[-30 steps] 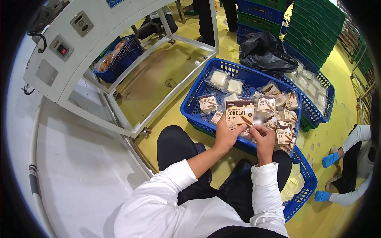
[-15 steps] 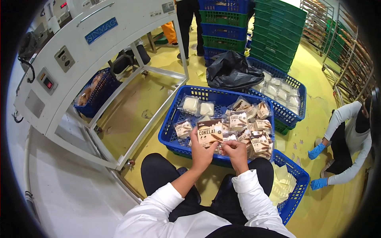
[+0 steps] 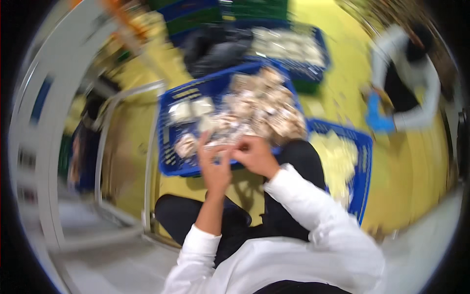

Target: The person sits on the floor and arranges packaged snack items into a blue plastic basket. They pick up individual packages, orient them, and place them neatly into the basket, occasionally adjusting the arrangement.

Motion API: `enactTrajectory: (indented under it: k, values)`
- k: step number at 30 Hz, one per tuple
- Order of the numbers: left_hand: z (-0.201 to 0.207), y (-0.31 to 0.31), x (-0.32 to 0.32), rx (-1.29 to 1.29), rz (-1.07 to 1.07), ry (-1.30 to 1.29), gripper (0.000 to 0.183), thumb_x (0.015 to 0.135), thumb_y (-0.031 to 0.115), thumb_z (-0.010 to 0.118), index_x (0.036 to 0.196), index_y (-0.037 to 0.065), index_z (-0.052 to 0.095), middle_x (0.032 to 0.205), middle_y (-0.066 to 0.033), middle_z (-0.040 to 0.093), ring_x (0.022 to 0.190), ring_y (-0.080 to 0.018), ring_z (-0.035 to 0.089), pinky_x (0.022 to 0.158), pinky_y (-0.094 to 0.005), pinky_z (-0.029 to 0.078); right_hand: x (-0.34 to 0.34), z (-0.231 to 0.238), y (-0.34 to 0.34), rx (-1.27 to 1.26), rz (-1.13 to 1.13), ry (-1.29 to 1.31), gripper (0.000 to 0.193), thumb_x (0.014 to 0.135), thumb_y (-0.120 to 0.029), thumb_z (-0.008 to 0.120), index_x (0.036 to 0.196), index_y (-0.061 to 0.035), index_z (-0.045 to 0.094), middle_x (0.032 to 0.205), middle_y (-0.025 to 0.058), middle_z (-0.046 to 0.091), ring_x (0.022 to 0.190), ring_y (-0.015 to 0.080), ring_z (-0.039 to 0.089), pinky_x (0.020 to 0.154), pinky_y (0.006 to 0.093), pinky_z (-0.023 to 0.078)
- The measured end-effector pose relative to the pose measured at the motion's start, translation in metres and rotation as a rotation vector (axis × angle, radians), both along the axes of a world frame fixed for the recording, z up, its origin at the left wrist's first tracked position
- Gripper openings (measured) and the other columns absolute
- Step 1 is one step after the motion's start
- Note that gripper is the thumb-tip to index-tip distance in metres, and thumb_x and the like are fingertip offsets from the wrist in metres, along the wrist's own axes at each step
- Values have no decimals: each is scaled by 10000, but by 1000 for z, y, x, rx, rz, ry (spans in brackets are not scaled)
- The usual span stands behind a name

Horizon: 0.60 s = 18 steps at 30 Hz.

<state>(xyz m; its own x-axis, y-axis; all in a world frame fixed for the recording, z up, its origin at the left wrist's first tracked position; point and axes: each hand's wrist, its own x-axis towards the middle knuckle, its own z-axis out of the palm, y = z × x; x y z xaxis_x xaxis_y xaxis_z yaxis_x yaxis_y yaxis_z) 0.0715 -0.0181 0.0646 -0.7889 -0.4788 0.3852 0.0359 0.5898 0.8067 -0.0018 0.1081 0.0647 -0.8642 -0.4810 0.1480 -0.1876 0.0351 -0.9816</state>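
Note:
My left hand [image 3: 215,164] is raised over the near rim of a blue plastic basket [image 3: 166,161], fingers curled and thumb towards the right. Close against it, my right hand [image 3: 257,154] pinches with fingertips drawn together. Blur hides what lies between the two hands. Inside the basket, a heap of clear packets with brown-and-white labels [image 3: 269,108] fills the right side. Plain white packets [image 3: 181,112] lie at its left, and one labelled packet [image 3: 187,145] rests near the left front.
A second blue basket of white packets [image 3: 289,46] stands behind, beside a black plastic bag [image 3: 215,49]. To the right is a blue basket [image 3: 363,181] with pale yellow sheets. A co-worker in blue gloves [image 3: 379,115] crouches at right. A white machine frame [image 3: 152,161] stands left.
The view has swung and blurred, moving the baskets left and up. The labelled square packet held up in my left hand no longer shows clearly. The co-worker's gloves have come together.

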Motion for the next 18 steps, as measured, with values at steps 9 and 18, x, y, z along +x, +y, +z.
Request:
enactTrajectory:
  k: [9, 18]
  values:
    - [12, 5, -3, 660, -59, 92, 126, 977, 121, 590, 1006, -1, 576, 849, -65, 637, 624, -130, 594, 566, -253, 486, -43, -27, 150, -117, -866, 185, 182, 795, -67, 615, 680, -46, 475, 616, 11, 464, 557, 114, 429, 524, 338, 387]
    - [16, 80, -38, 624, -203, 258, 11, 921, 2, 610, 930, 4, 604, 1093, -99, 633, 962, -160, 627, 840, -274, 504, -46, -198, 360, 355, -1097, -87, 169, 803, -148, 724, 892, -8, 692, 888, 110, 686, 771, 220, 645, 725, 330, 523]
